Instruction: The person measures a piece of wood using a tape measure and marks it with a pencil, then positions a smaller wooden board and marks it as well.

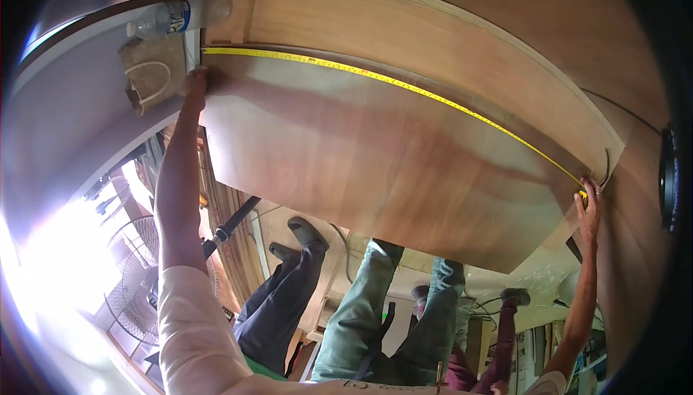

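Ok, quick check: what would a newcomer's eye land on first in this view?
Most likely the bright yellow tape measure, drawn out along the far edge of the broad wooden panel in the middle. The left hand is by its left end, and the right hand holds its case at the right. Next might come the round fan at lower left, against strong white glare.
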A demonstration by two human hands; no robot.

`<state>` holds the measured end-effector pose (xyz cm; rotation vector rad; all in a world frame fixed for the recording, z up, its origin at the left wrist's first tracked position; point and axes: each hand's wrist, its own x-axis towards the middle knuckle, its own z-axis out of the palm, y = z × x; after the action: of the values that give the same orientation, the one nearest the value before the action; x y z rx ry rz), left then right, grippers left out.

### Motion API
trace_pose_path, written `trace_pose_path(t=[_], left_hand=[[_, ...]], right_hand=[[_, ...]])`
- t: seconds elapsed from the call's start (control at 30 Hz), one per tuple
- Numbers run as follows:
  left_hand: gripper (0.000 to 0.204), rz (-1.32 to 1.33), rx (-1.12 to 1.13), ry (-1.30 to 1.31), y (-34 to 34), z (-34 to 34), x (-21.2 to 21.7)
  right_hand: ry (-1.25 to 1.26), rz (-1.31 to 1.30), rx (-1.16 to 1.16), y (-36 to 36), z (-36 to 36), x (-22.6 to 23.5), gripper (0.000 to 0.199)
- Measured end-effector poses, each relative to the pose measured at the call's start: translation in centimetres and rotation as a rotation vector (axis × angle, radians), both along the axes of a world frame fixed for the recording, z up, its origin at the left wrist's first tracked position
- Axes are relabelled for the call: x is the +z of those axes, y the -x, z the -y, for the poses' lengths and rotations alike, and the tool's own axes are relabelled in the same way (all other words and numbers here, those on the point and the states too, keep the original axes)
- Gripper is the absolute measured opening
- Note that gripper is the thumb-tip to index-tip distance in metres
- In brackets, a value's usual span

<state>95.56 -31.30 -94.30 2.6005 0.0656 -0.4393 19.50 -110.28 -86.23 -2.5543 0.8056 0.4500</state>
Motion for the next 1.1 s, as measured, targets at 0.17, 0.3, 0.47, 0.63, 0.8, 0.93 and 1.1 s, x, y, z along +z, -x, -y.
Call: trace_pose_path(t=[0.17,0.3,0.47,0.63,0.8,0.93,1.1], left_hand=[[0.042,0.528,0.004,-0.797,2.4,3.6,-2.7],[0.040,0.913,-0.535,-0.143,13.3,15.0,-0.1],[0.030,0.518,-0.715,0.400,34.2,37.2,3.5],[0.033,0.346,-0.995,0.566,46.6,50.7,5.1],[0.038,0.396,-1.186,0.574,52.0,55.6,3.0],[0.046,0.527,-1.403,0.465,53.4,54.9,0.2],[0.049,0.551,-1.457,0.421,53.9,54.2,-1.6]], right_hand=[[0.041,-0.064,-0.091,-1.0,-1.2,0.1,0.040],[0.054,0.141,-0.060,-0.8,-1.6,-0.2,0.040],[0.119,0.017,0.022,-0.2,-0.6,0.4,0.042],[0.129,0.037,0.011,-0.3,-0.7,0.4,0.042],[0.133,0.078,0.001,0.3,-0.5,0.0,0.038],[0.120,0.092,0.005,0.8,-0.1,-0.5,0.036],[0.078,0.115,0.012,1.3,0.7,-0.6,0.041]])
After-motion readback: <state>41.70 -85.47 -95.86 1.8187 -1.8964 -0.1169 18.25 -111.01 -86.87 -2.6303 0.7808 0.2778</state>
